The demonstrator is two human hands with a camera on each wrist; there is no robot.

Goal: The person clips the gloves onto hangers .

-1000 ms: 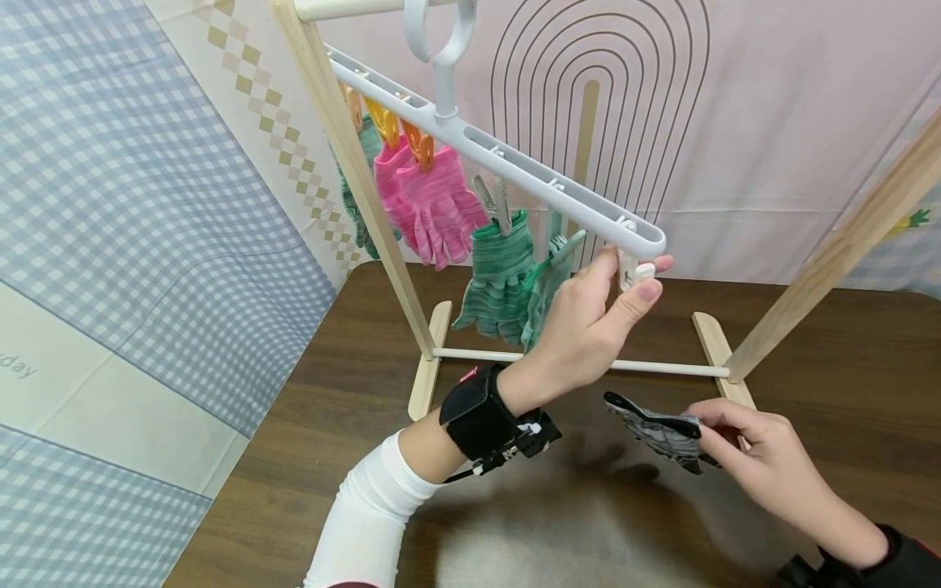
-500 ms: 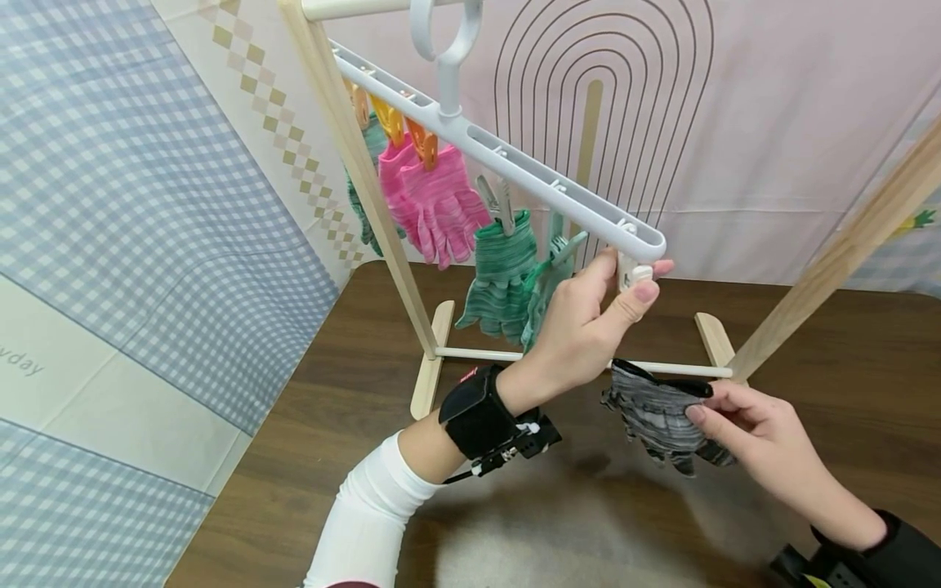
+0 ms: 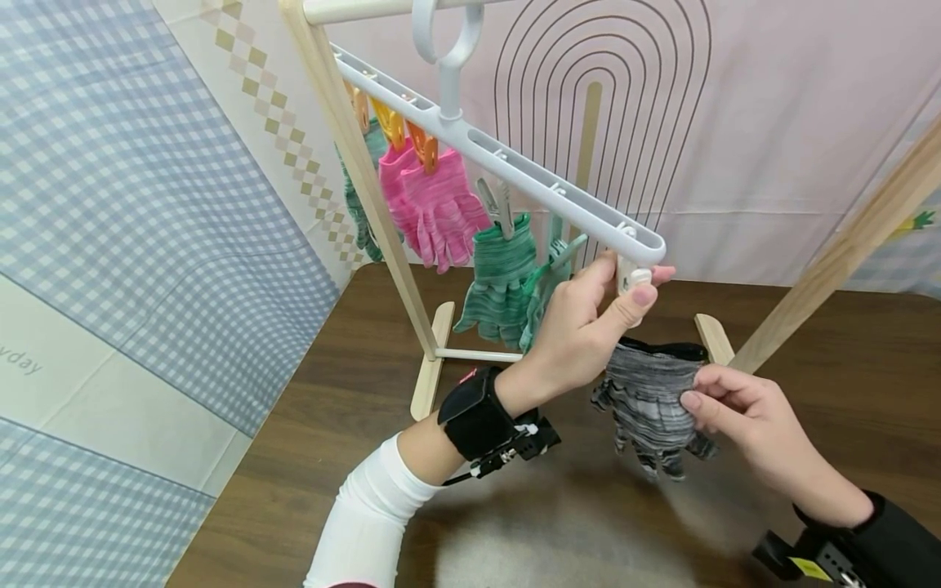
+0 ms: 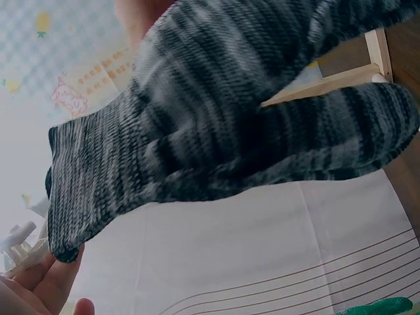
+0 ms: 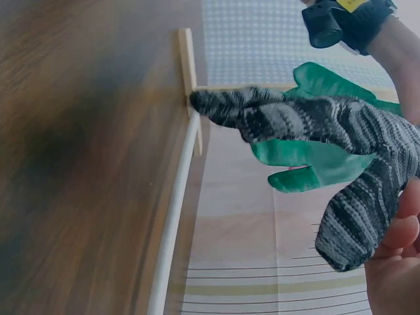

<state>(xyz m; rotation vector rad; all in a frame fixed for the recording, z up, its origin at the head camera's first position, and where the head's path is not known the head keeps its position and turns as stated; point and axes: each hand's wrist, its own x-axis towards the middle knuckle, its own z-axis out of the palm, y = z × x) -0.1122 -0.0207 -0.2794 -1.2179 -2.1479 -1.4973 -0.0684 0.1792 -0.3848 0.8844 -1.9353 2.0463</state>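
My left hand [image 3: 581, 327] pinches a white clothespin [image 3: 634, 276] hanging at the right end of the white clip hanger [image 3: 544, 184]. Just below it is a grey-and-black knit glove [image 3: 654, 392], cuff up and fingers dangling. My right hand [image 3: 757, 416] pinches the right side of that glove near the cuff. In the left wrist view the glove's cuff [image 4: 85, 184] is right by the left fingertips and the clothespin. The right wrist view shows the striped glove fingers [image 5: 354, 125] in front of a green glove [image 5: 335, 170].
On the hanger, green gloves [image 3: 500, 282] and pink gloves [image 3: 437, 204] hang from clothespins, with a darker green glove [image 3: 360, 196] at the far left. A wooden stand [image 3: 367, 188] with a white lower rod [image 3: 478, 355] frames the hanger over the brown table [image 3: 331, 482].
My right hand has raised the grey glove toward the clothespin, and the glove has turned from edge-on to hanging flat with fingers down. My left hand stays at the clothespin.
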